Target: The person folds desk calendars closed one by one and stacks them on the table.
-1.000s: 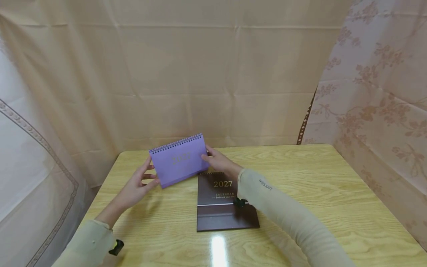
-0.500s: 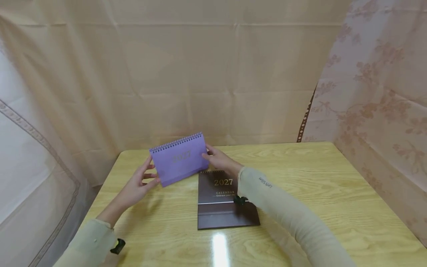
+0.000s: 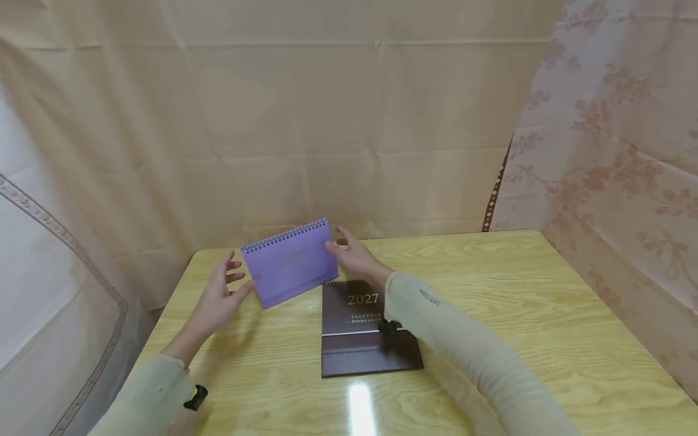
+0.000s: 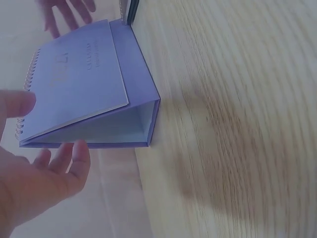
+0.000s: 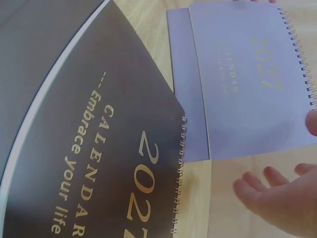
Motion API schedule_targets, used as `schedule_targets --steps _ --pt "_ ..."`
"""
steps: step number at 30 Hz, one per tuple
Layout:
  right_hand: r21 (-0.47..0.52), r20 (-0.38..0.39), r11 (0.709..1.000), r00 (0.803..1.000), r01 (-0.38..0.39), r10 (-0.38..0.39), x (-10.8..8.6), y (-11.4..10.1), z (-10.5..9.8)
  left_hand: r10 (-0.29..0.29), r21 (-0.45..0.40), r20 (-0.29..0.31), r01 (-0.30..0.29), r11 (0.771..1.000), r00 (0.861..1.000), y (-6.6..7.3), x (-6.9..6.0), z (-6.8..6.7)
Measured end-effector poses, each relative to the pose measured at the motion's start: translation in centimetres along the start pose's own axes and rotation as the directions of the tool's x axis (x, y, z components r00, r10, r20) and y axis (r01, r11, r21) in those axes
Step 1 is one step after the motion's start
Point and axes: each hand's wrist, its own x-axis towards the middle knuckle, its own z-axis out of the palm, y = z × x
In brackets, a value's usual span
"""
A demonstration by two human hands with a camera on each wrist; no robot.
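Observation:
A purple 2027 desk calendar [image 3: 291,263] stands like a tent on the table, its spiral binding uppermost and its front turned at an angle. My left hand [image 3: 218,300] is beside its left end with fingers spread; in the left wrist view the hollow under the cover faces that hand [image 4: 44,183]. At the other end is my right hand [image 3: 360,257], fingers apart from the calendar. Its thumb overlaps the right edge in the head view, and I cannot tell whether it touches. In front lies a dark brown 2027 desk calendar [image 3: 349,324], partly under my right forearm.
The wooden table [image 3: 491,290] reaches out on both sides of the calendars. Beige cloth [image 3: 294,121] hangs behind its back edge, with a flowered curtain [image 3: 616,151] at right and a white one [image 3: 43,290] at left.
My left fingers have come off the left end of the purple calendar and drawn slightly left. My right fingers have loosened from its right end. The brown calendar stays where it was.

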Motion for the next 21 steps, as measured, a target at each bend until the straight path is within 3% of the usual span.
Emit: schedule_targets --steps 9,16,21 --pt "0.078 -0.115 0.99 0.987 0.119 -0.109 0.3 -0.6 0.4 -0.022 -0.015 -0.106 0.021 1.0 0.994 -0.2 1.3 0.8" --pt "0.139 -0.187 0.959 0.957 0.248 -0.221 0.7 -0.4 1.1 -0.056 0.003 -0.134 0.057 0.998 0.989 -0.5 2.0 1.5" --pt "0.182 -0.186 0.941 0.95 0.284 -0.25 0.3 -1.2 1.6 -0.02 0.016 -0.196 0.024 1.0 0.98 -0.3 2.4 2.1"
